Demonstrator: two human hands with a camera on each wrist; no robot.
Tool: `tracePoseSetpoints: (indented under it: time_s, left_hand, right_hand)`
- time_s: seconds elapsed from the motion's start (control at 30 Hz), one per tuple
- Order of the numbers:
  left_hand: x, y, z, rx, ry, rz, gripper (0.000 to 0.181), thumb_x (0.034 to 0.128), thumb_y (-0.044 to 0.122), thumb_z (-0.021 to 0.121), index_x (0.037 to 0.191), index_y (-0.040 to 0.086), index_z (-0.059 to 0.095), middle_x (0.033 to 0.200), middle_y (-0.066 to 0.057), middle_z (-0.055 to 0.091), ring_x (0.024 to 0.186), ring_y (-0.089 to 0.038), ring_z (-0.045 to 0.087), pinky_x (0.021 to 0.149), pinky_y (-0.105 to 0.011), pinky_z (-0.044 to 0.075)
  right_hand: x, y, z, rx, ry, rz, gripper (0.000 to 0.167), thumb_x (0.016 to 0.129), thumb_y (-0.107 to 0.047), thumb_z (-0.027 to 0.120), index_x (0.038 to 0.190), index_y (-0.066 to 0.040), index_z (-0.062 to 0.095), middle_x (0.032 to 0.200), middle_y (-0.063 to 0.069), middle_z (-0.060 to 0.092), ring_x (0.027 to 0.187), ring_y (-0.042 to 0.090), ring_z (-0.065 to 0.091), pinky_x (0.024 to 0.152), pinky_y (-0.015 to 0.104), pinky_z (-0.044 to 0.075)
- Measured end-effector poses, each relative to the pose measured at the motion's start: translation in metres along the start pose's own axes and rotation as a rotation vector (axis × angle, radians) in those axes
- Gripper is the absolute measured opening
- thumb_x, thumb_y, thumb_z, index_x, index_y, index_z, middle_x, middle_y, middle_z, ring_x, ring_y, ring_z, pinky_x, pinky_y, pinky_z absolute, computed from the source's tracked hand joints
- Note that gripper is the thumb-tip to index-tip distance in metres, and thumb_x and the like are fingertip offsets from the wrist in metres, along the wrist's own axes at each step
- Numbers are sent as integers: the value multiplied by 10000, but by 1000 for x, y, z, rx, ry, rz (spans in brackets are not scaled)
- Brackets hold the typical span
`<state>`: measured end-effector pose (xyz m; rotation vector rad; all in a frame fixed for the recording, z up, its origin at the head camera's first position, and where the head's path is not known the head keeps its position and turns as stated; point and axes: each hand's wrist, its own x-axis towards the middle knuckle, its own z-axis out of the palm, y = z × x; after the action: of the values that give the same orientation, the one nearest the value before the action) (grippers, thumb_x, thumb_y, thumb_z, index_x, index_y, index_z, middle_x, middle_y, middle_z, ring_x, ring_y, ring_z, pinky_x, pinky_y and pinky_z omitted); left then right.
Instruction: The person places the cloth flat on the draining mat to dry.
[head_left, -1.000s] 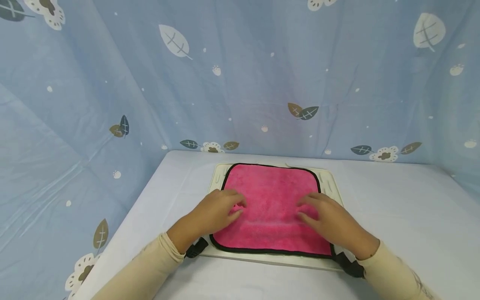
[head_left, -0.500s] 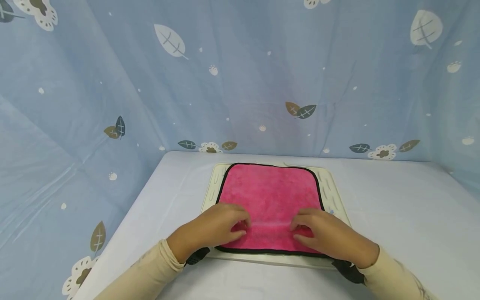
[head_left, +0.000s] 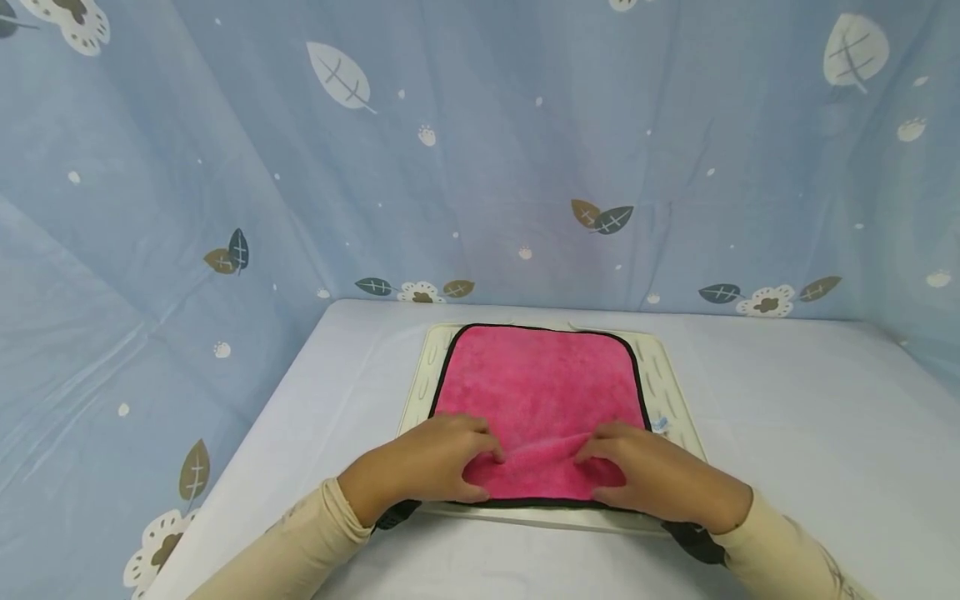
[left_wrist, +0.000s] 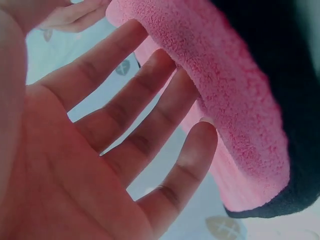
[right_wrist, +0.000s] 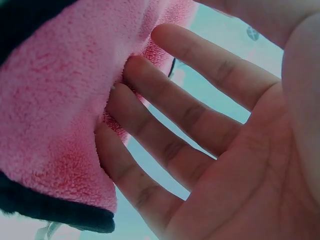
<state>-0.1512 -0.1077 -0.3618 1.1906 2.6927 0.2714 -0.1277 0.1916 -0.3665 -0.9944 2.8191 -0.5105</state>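
A pink plush towel with black edging (head_left: 540, 375) lies over a cream board (head_left: 435, 354) in the head view. My left hand (head_left: 438, 458) touches its near left part, my right hand (head_left: 656, 467) its near right part. Between them the pink pile rises in a low ridge. Both thumbs are near the towel's front edge. Up close, the left fingers (left_wrist: 165, 112) reach fairly straight to the pink pile (left_wrist: 200, 55), their tips against it. Similarly, the right fingers (right_wrist: 175, 110) meet the towel with their tips at a crease. Some fingertips are partly hidden by the pile.
The board stands on a white-covered table (head_left: 795, 417). Slots show along its sides, and a small blue mark (head_left: 660, 425) lies by its right edge. A blue leaf-patterned curtain (head_left: 480, 167) hangs behind and to the left. Dark wrist gear (head_left: 697, 542) sits under the right wrist.
Both hands have come down and toward the towel's near edge, moving slightly closer together. Their fingertips now touch the towel, and its faint crease has risen into a ridge.
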Motion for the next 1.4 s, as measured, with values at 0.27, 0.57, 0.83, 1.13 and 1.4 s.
tracePoseSetpoints:
  time_s: [0.27,0.57,0.83,1.13,1.4]
  left_hand:
    - [-1,1,3,30,-15,-12,520,732,471,859,1191,279,707,1130,108,618,1095,-60,577,998,-363,461]
    - [-1,2,1,20,-21,-11,467,768,404,832,1199,273,707,1120,98,605,1104,-76,568,989,-339,481]
    - [0,1,2,34,-20,6,439,779,323,809,1202,271,707,1120,95,602,1091,-74,572,1004,-350,478]
    - [1,-2,4,13,20,23,409,781,78,715,1140,272,715,1088,106,617,1061,-67,590,998,-321,481]
    - [3,-4,5,22,63,37,278,777,-10,654,961,197,687,932,96,626,879,-51,581,852,-243,499]
  right_hand:
    - [1,1,2,-12,10,-13,352,779,-268,847,1111,-220,741,1106,-110,641,1051,118,607,903,366,552]
    - [1,3,1,-1,-2,-1,367,782,-252,841,1132,-222,736,1110,-109,624,1054,117,594,895,360,549]
    - [1,1,1,-5,-20,9,447,731,-307,876,1150,-242,734,1132,-98,613,1075,138,584,901,382,541]
    - [1,1,1,-4,-24,9,457,721,-302,880,1151,-252,731,1142,-103,611,1084,140,580,890,374,542]
    - [1,0,2,-16,-8,2,453,712,-292,881,1137,-230,736,1135,-103,616,1097,146,589,931,390,534]
